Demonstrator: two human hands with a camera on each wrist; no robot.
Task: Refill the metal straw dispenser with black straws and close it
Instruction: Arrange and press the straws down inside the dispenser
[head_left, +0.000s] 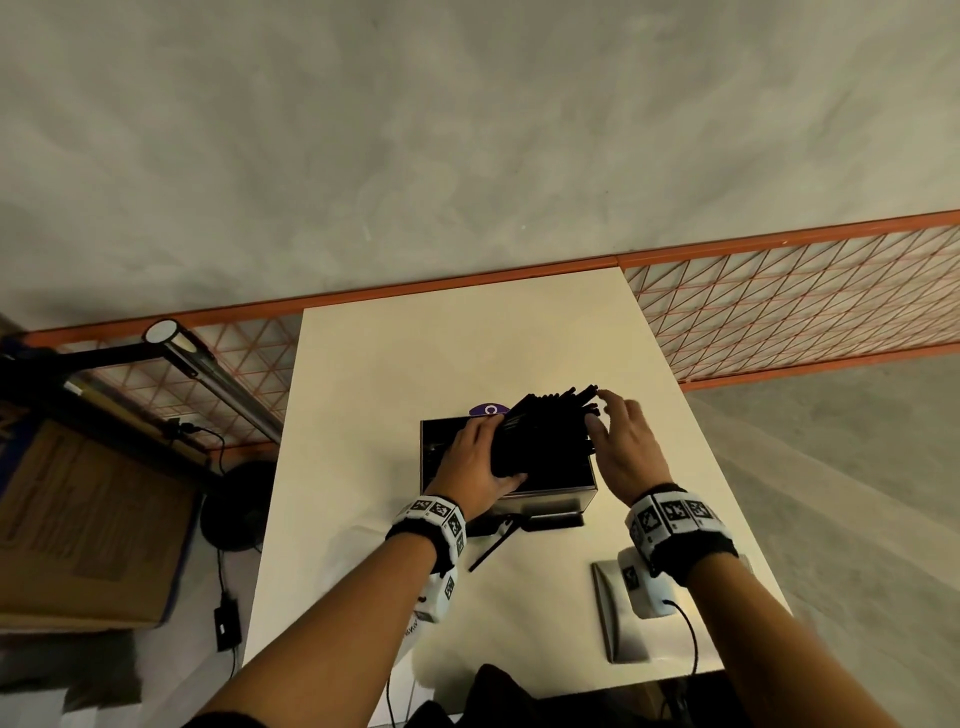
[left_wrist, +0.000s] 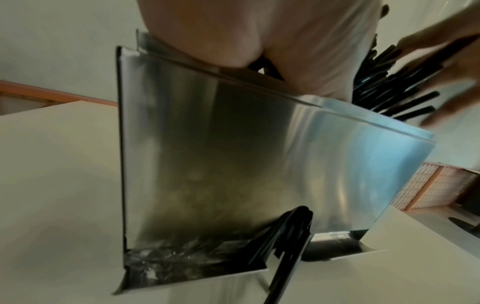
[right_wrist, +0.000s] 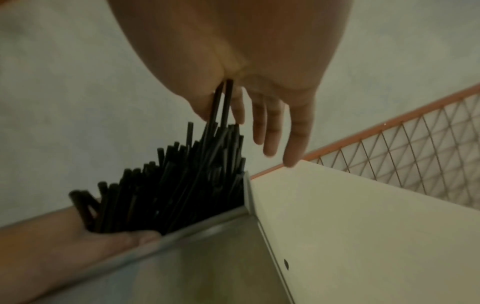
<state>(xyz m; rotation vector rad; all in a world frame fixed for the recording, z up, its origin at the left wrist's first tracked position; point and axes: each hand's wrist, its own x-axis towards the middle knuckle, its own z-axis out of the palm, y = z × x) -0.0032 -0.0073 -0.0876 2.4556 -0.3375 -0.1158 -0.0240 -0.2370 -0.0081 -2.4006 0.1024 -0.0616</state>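
Note:
The metal straw dispenser (head_left: 550, 496) stands open-topped in the middle of the white table (head_left: 374, 395). Over its opening my left hand (head_left: 478, 462) grips a thick bundle of black straws (head_left: 545, 431), tilted up to the right. My right hand (head_left: 618, 441) has straight fingers that touch the bundle's right ends. In the right wrist view the straws (right_wrist: 182, 185) fan out above the dispenser's rim (right_wrist: 207, 228). The left wrist view shows the dispenser's shiny front wall (left_wrist: 233, 154), with a few straws (left_wrist: 285, 236) at its bottom tray. One loose straw (head_left: 491, 545) lies in front.
A flat metal lid (head_left: 608, 634) lies on the table's near right, partly under my right wrist. A purple object (head_left: 488, 409) sits behind the dispenser. An orange wire-mesh panel (head_left: 805, 296) runs behind the table. A cardboard box (head_left: 78, 519) stands at the left.

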